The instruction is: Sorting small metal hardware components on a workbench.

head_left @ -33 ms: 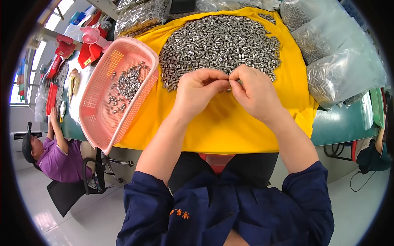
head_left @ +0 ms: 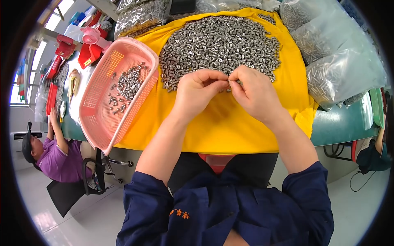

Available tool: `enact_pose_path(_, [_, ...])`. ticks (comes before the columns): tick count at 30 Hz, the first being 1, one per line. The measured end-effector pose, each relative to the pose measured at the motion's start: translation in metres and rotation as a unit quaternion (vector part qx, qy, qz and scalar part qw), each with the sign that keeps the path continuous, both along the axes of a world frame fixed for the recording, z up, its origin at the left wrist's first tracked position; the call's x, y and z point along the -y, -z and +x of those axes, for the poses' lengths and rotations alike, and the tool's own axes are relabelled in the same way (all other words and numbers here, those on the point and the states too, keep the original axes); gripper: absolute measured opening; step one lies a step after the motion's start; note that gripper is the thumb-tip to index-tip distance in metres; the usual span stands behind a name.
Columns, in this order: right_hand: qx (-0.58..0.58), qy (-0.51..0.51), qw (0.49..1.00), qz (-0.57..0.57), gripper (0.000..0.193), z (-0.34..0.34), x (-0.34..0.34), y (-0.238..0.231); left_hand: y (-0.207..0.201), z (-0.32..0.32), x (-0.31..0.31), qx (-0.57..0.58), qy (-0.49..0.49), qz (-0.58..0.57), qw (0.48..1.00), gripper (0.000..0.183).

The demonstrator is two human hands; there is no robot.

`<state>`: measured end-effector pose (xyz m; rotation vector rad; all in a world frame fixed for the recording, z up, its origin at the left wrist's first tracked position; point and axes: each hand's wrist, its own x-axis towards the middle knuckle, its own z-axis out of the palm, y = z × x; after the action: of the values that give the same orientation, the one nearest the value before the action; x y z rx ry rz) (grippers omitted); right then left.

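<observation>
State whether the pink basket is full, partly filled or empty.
Partly filled: small metal parts lie loosely inside the pink basket, and its perforated plastic shows around them.

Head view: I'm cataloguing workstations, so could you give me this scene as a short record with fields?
Left hand: bare left hand, fingertips pinched together
Right hand: bare right hand, fingertips close to the left's
Anything held: too small to tell
Beyond hands: heap of small silvery metal cylinders
Under heap: bright yellow cloth
Left side: pink perforated plastic basket holding loose silvery metal parts
Right side: clear plastic bags of metal pieces
</observation>
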<state>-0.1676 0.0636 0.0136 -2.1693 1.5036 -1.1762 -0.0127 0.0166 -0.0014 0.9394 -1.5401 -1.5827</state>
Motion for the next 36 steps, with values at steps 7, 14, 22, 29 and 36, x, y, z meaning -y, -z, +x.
enact_pose_path(7, [-0.035, 0.013, 0.998, -0.047, 0.010, 0.000, 0.004, 0.006, -0.007, -0.006, -0.004, 0.160, -0.049, -0.237, 0.957, 0.015])
enact_pose_path(14, [0.119, 0.049, 0.991, 0.027, 0.005, -0.005, 0.001, -0.003, 0.007, 0.010, 0.011, 0.078, -0.100, -0.126, 0.984, 0.011])
enact_pose_path(22, [0.205, 0.004, 0.975, 0.088, 0.006, -0.002, -0.001, -0.004, 0.005, 0.010, 0.008, -0.178, 0.017, 0.157, 0.971, 0.013])
enact_pose_path(29, [0.260, -0.032, 0.960, 0.102, 0.005, 0.002, 0.000, 0.000, 0.005, 0.009, 0.006, -0.242, 0.070, 0.201, 0.947, 0.011])
enact_pose_path(36, [0.115, -0.005, 0.992, 0.053, 0.003, -0.002, -0.003, -0.006, 0.006, 0.004, 0.004, -0.197, 0.046, 0.150, 0.968, 0.010])
